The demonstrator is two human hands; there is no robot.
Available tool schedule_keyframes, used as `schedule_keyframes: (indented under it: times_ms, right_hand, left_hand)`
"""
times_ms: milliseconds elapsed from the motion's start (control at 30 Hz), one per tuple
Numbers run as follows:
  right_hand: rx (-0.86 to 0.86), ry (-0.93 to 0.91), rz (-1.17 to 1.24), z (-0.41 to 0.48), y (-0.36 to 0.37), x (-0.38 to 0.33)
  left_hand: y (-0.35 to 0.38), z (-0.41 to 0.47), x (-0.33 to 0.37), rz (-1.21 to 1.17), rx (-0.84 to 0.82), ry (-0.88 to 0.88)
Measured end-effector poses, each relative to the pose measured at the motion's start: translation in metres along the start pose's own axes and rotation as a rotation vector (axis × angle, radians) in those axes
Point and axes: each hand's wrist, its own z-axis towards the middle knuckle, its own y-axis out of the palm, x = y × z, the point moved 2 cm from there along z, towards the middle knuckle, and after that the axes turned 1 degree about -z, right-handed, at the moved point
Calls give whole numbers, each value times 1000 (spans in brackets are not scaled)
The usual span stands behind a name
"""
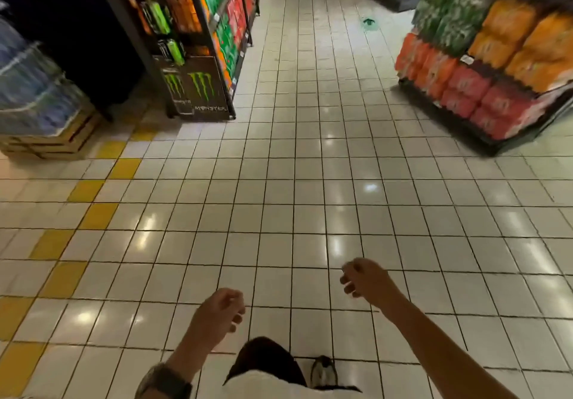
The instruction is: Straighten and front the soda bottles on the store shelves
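The left hand and right hand are loosely curled, nothing held. Soda packs are stacked on the shelf; their direction is too blurred to be told.

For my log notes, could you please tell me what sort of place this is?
A supermarket drinks aisle, most likely: a Monster energy drink rack, shelves of shrink-wrapped soda packs, and a tiled floor.

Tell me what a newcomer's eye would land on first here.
The black Monster display rack with green claw logos stands upper left, across from bright orange, green and red soda packs upper right. Glossy white tiled floor lies between, and the left hand and right hand hang empty low in frame.
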Motion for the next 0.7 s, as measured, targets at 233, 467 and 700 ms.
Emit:
schedule_keyframes:
  times_ms: [233, 467, 700]
  right_hand:
    - [1, -252, -38, 168, -31, -194]
    - [90, -212, 70, 320, -68, -300]
    - [121, 19, 71, 467, -135, -344]
  left_hand:
    - [-30, 184, 103, -175, 75, -15]
    - [-24, 377, 279, -222, -63, 67]
    - [-23, 543, 480, -172, -222, 157]
